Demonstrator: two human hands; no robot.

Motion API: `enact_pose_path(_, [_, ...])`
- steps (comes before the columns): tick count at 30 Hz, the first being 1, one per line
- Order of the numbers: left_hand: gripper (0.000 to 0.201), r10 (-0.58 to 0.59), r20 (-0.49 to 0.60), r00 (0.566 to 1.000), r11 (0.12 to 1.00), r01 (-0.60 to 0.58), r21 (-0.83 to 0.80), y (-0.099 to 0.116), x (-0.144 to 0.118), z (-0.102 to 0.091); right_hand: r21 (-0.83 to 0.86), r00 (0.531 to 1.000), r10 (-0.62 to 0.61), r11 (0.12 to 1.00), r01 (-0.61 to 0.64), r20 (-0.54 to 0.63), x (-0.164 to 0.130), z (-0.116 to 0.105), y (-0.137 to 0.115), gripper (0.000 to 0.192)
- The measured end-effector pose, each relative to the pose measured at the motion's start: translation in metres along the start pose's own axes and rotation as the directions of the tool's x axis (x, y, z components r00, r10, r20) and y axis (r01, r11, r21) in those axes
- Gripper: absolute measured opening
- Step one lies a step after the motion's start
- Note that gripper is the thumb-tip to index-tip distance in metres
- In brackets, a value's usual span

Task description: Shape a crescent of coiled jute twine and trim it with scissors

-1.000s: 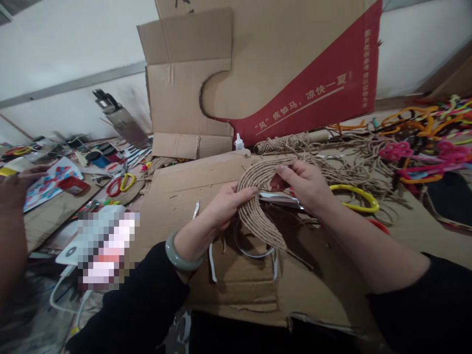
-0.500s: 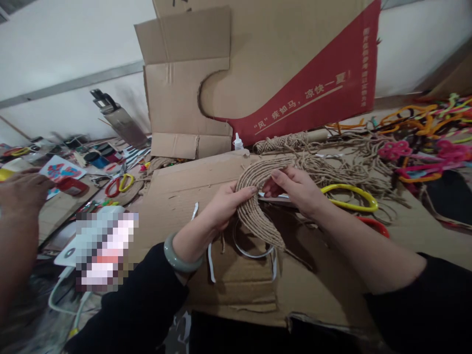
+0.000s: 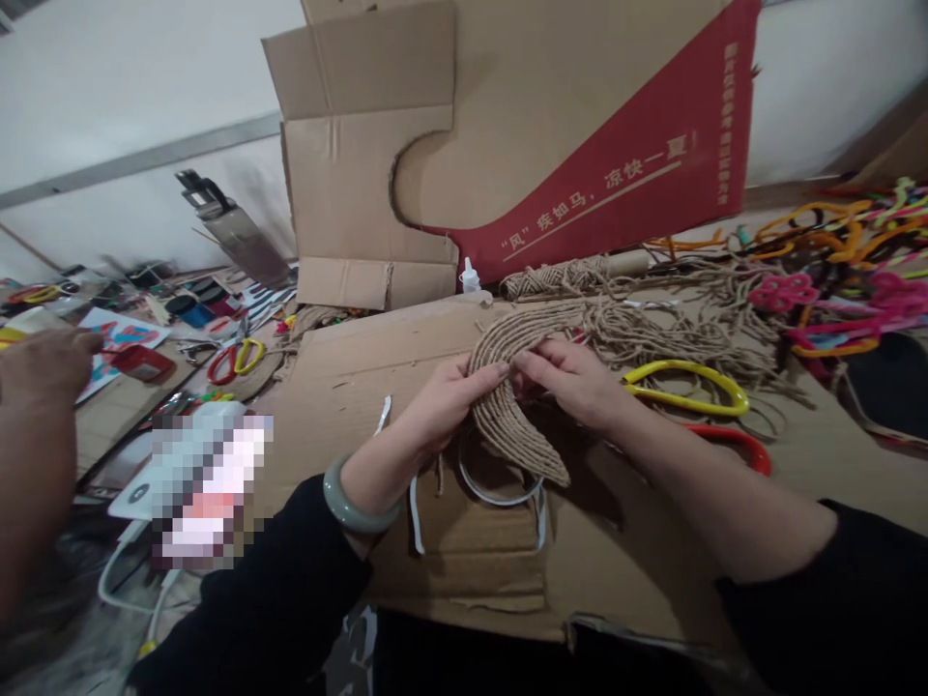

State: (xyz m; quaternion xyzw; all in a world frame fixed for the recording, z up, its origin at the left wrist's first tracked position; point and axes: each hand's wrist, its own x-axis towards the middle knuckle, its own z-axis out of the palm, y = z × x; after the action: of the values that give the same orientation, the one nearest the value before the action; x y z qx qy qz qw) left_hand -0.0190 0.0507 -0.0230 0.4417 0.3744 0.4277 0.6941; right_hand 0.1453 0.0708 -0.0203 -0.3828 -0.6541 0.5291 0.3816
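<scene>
A crescent of jute twine (image 3: 518, 430), made of several cords lying side by side, curves over the cardboard sheet (image 3: 348, 377). My left hand (image 3: 453, 396) grips its outer side, thumb lying across the cords. On the inner edge, my right hand (image 3: 565, 377) is closed in a pinch against the twine; its fingertips are partly hidden. Loose twine ends (image 3: 674, 333) trail from the crescent's upper end to the right. Below the crescent a thin pale ring (image 3: 500, 501) lies on the cardboard. Yellow-and-red-handled scissors (image 3: 688, 387) lie partly under my right forearm.
Upright cardboard (image 3: 551, 106) stands behind, with a small white glue bottle (image 3: 470, 278) and a twine roll (image 3: 558, 280) before it. Colourful pipe cleaners (image 3: 862, 261) heap at right. At left are a co-worker's hand (image 3: 47, 367), a bottle (image 3: 239, 232), small scissors (image 3: 236, 361) and a cabled white device (image 3: 166, 464).
My right hand has shifted slightly down and closer to my left thumb. The thin cord that trailed from the crescent's lower tip no longer shows there. The co-worker's hand has moved a little.
</scene>
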Motion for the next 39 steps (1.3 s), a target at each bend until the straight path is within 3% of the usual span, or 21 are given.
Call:
enact_pose_path(5, [0.033, 0.022, -0.011, 1.0, 1.0, -0.022, 0.007, 0.0, 0.0, 0.001, -0.027, 0.999, 0.003, 1.0, -0.004, -0.041, -0.002, 0.001, -0.003, 0.043])
enact_pose_path(10, [0.03, 0.034, -0.048, 0.998, 0.999, -0.033, 0.013, 0.002, 0.0, 0.002, -0.101, 0.997, 0.025, 0.995, -0.018, 0.074, -0.002, 0.0, -0.001, 0.042])
enact_pose_path(14, [0.028, 0.047, -0.084, 0.995, 0.999, -0.047, 0.01, 0.001, 0.0, 0.001, -0.184, 0.997, 0.013, 0.983, 0.001, 0.078, -0.002, 0.002, 0.001, 0.036])
enact_pose_path(21, [0.032, 0.05, -0.082, 0.995, 0.999, -0.051, -0.008, 0.001, 0.0, 0.001, -0.086, 0.999, 0.009, 0.996, -0.006, 0.037, -0.003, 0.002, -0.002, 0.038])
enact_pose_path(26, [0.031, 0.047, -0.12, 0.992, 0.999, -0.049, -0.014, 0.002, 0.0, 0.003, -0.158, 0.997, -0.019, 0.987, 0.03, 0.069, -0.003, 0.005, 0.0, 0.03])
enact_pose_path(34, [0.035, 0.099, -0.199, 0.975, 0.995, -0.101, -0.001, 0.006, 0.004, -0.001, -0.096, 0.998, -0.056, 0.994, 0.054, -0.018, -0.004, 0.002, -0.001, 0.029])
enact_pose_path(36, [0.035, 0.118, -0.246, 0.962, 0.992, -0.124, -0.008, 0.005, 0.007, -0.004, -0.16, 0.995, -0.1, 0.983, 0.094, -0.029, -0.007, 0.003, -0.004, 0.026])
enact_pose_path(39, [0.034, 0.16, -0.324, 0.933, 0.985, -0.172, -0.008, 0.003, 0.01, -0.007, -0.305, 0.986, -0.163, 0.938, 0.165, 0.033, -0.011, 0.007, -0.007, 0.036])
